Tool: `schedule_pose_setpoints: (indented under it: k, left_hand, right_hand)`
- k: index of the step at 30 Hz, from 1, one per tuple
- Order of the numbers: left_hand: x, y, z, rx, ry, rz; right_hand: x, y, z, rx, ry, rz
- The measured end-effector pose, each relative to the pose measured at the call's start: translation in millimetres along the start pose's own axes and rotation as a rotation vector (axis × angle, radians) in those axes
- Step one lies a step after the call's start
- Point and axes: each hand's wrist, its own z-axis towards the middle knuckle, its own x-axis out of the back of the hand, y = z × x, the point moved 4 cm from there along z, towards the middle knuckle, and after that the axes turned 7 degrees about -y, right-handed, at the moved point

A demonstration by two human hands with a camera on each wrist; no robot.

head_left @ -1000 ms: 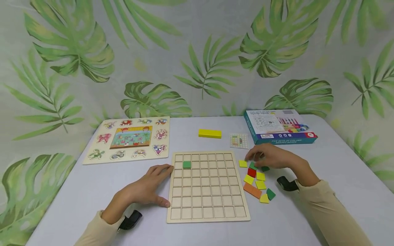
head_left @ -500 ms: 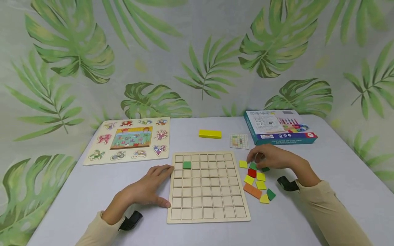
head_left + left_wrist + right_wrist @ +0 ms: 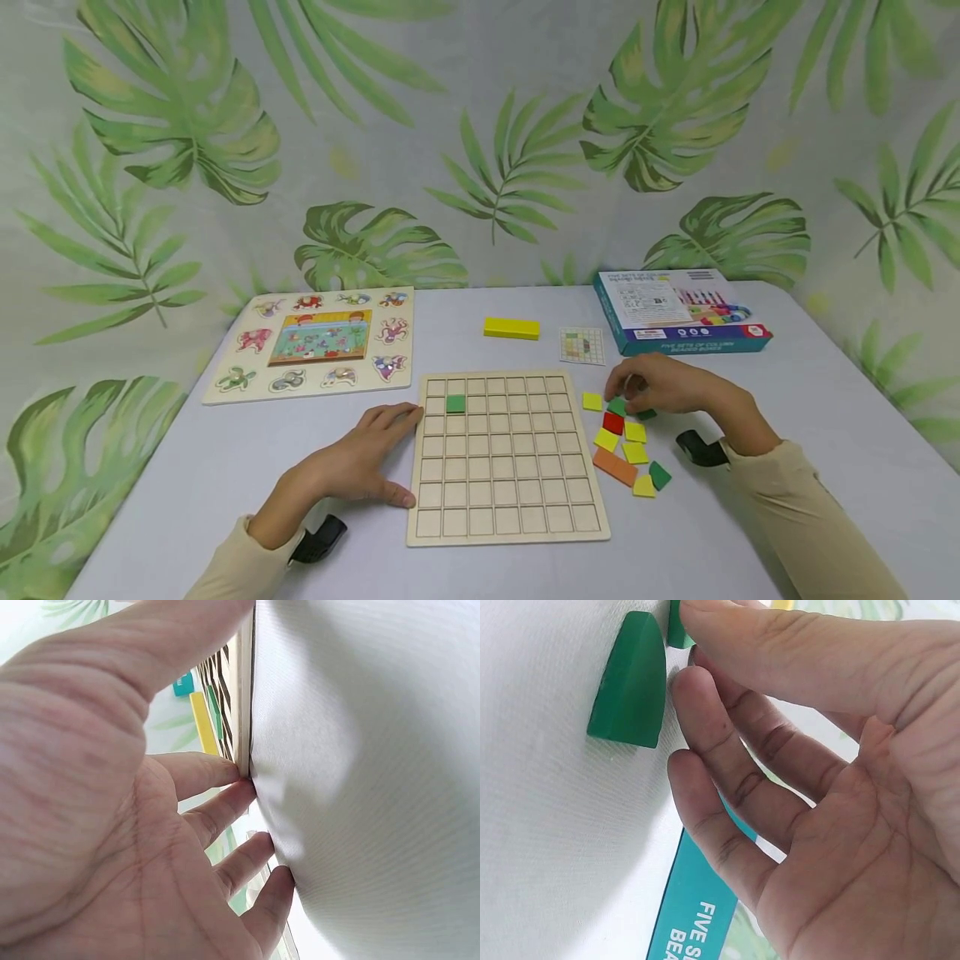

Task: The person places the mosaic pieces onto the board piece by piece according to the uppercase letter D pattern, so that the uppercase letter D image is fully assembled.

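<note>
Fingers, right: the right hand (image 3: 663,385) arches over the top of the loose pile, its fingertips (image 3: 686,679) closing on a small green wooden tile (image 3: 676,630) that lies on the table; whether the pinch is complete cannot be told. A larger green tile with one rounded corner (image 3: 628,681) lies just beside those fingertips, untouched.

Fingers, left: the left hand (image 3: 356,462) lies flat and relaxed on the white tablecloth (image 3: 225,467), fingers straight, their tips (image 3: 225,771) pressed against the left edge of the pale wooden grid board (image 3: 504,454). It grasps nothing.

Board: one green square tile (image 3: 455,403) sits in a cell of the second row, second column. Every other cell shows bare wood.

Loose pile: yellow, red, orange and green wooden pieces (image 3: 626,446) are spread just right of the board, apart from it.

Pattern card: a small white card printed with a coloured grid (image 3: 582,344) lies beyond the board, near the pile.

Progress, as a judgement: barely begun. One piece is seated, the rest are not yet placed, and the next green one is only being taken up.

Elsewhere: a long yellow wooden block (image 3: 512,327), a teal cardboard game box (image 3: 678,310), and a wooden sea-animal peg puzzle (image 3: 315,342) at far left.
</note>
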Motion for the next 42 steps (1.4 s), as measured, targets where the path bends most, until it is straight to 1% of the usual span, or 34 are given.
schedule_pose_setpoints:
  k: [7, 10, 14, 18, 24, 29, 36, 42]
  left_hand:
    - [4.2, 5.0, -2.3, -0.014, 0.006, -0.008]
    - [4.4, 6.1, -2.4, -0.017, 0.004, -0.011]
    - [2.0, 4.3, -2.4, -0.003, 0.002, -0.010]
    - [1.0, 2.5, -2.1, 0.005, 0.004, -0.005]
    - [2.1, 4.3, -2.2, -0.015, 0.005, -0.004]
    - [2.0, 3.5, -2.2, -0.031, 0.001, -0.010]
    - [1.8, 2.2, -1.4, -0.031, 0.001, 0.004]
    - [2.2, 4.9, -2.8, -0.024, 0.001, -0.005]
  right_hand:
    - [2, -3, -1, -0.041, 0.009, 0.010]
    - [2, -4, -1, -0.042, 0.014, 0.003]
    - [3, -4, -1, -0.020, 0.027, -0.017]
    - [7, -6, -2, 0.005, 0.059, -0.052]
    - [10, -13, -3, 0.023, 0.107, -0.115]
    - [10, -24, 1, 0.025, 0.107, -0.120]
    - [9, -35, 11, 0.070, 0.104, -0.124]
    - [7, -44, 23, 0.106, 0.093, -0.131]
